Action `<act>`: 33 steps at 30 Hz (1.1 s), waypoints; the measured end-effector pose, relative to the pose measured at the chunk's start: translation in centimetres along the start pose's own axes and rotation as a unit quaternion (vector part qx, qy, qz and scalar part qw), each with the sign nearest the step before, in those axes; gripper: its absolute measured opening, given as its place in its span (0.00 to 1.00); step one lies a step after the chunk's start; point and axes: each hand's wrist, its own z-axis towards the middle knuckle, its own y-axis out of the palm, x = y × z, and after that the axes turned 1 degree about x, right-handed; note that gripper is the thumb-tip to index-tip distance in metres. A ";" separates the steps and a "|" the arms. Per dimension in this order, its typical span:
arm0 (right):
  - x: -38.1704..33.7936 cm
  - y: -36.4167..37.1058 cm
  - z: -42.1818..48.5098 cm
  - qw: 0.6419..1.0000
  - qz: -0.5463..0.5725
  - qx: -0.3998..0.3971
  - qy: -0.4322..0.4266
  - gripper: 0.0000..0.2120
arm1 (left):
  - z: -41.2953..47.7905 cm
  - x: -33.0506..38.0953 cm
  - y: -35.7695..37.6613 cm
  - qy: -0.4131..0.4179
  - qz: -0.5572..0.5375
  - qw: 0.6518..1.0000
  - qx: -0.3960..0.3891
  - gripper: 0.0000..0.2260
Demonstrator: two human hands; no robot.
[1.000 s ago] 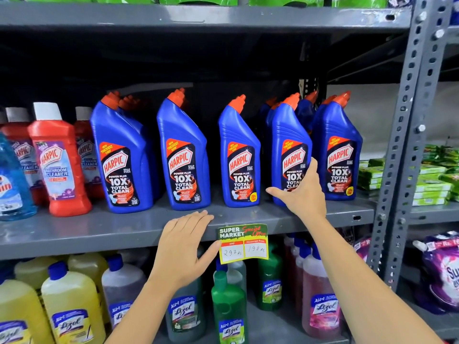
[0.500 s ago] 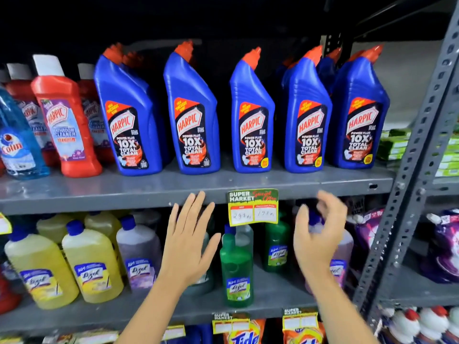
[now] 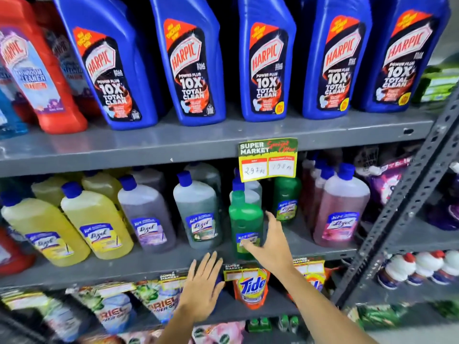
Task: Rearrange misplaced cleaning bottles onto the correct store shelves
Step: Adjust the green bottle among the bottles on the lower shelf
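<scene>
A small green Lizol bottle [image 3: 245, 219] stands at the front edge of the middle shelf [image 3: 154, 265], among larger Lizol bottles: yellow [image 3: 94, 224], purple [image 3: 146, 214], grey-green [image 3: 197, 212] and pink [image 3: 341, 207]. My right hand [image 3: 269, 244] is at this green bottle, thumb across its label and fingers up along its right side, not closed around it. My left hand [image 3: 202, 291] hovers flat with fingers spread, in front of the shelf lip just left of and below the bottle, holding nothing. Blue Harpic bottles [image 3: 267, 60] line the shelf above.
Red Harpic bathroom cleaner [image 3: 37, 70] stands at the upper left. A green and yellow price tag [image 3: 268, 160] hangs from the upper shelf lip. Tide [image 3: 250, 285] and Ariel pouches fill the shelf below. A grey perforated upright [image 3: 397, 219] bounds the right side.
The view dropped and moved closer to the middle shelf. My right hand went from the blue Harpic bottles down to the small green bottle. My left hand sank below the middle shelf's lip.
</scene>
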 end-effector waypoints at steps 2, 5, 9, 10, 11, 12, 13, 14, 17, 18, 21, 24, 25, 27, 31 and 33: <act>-0.1 1.4 0.0 1.000 0.004 0.003 0.026 0.47 | 0.0 -0.1 0.2 0.000 -0.001 1.000 0.005 0.28; -0.7 3.4 -0.3 0.997 0.016 0.027 0.067 0.53 | 0.1 -0.1 0.7 0.008 -0.005 1.000 0.022 0.27; -1.3 4.7 -0.5 0.992 0.009 0.085 0.097 0.50 | 0.1 0.1 1.2 0.010 -0.015 0.999 0.040 0.27; -1.2 4.8 -0.5 0.991 0.006 0.090 0.099 0.48 | 0.0 0.0 1.3 0.013 -0.018 0.999 0.039 0.27; -1.0 4.8 -0.5 0.991 0.003 0.094 0.100 0.47 | 0.0 -0.1 1.3 0.017 -0.020 0.999 0.039 0.27; -0.9 4.8 -0.5 0.990 0.001 0.094 0.101 0.45 | -0.1 -0.2 1.4 0.022 -0.020 0.999 0.041 0.27; -0.7 4.6 -0.5 0.990 -0.001 0.095 0.100 0.45 | -0.1 -0.2 1.4 0.027 -0.020 0.998 0.044 0.27; -0.5 4.4 -0.4 0.990 -0.002 0.097 0.099 0.45 | -0.1 -0.3 1.4 0.030 -0.019 0.998 0.046 0.27; 0.1 3.3 0.0 0.989 -0.004 0.107 0.104 0.43 | -0.1 -0.3 1.4 0.030 -0.011 0.999 0.041 0.27; 0.4 2.8 0.1 0.988 -0.004 0.109 0.109 0.42 | -0.1 -0.3 1.5 0.030 -0.008 0.999 0.041 0.28; 1.7 0.9 0.7 0.985 -0.002 0.126 0.118 0.40 | -0.1 -0.2 1.5 0.029 -0.001 0.999 0.043 0.28; 2.9 -1.2 1.4 0.980 -0.002 0.148 0.134 0.41 | 0.0 0.0 1.4 0.021 0.004 0.999 0.038 0.28; 3.2 -1.9 1.5 0.979 -0.007 0.153 0.137 0.41 | 0.0 0.0 1.3 0.019 0.005 0.999 0.036 0.29; 3.8 -3.0 1.8 0.977 -0.016 0.163 0.138 0.41 | 0.0 0.1 1.3 0.016 0.005 0.999 0.036 0.29; 4.4 -3.8 2.1 0.976 -0.016 0.170 0.133 0.42 | 0.0 0.1 1.4 0.006 0.009 0.999 0.035 0.30; 4.6 -3.8 2.2 0.977 -0.014 0.167 0.129 0.42 | 0.0 0.1 1.5 0.006 0.011 0.999 0.034 0.30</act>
